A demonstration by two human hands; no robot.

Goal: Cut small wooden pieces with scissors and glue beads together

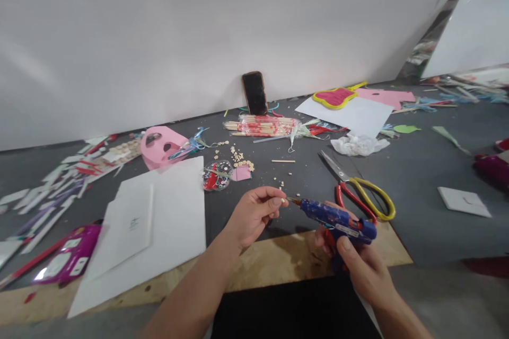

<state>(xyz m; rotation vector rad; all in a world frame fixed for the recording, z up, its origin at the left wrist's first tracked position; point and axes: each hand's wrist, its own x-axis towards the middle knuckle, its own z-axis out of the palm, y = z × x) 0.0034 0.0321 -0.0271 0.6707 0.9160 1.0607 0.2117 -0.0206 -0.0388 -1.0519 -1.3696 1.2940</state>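
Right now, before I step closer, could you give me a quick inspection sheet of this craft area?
surface: grey mat on a wooden board
work items: blue glue gun, tiny piece
hands: left hand pinches the piece; right hand grips the gun
clutter: scissors, paper sheets, pink cutout, bundled sticks
cables: nothing seen
surroundings: phone leaning on a white wall

bare forearms (191,296), black trousers (294,312)

Your glue gun (338,217): glossy blue plastic, dull metal nozzle (295,201). Below you, rough plywood (294,257) (matt grey sheet (302,180) over it).
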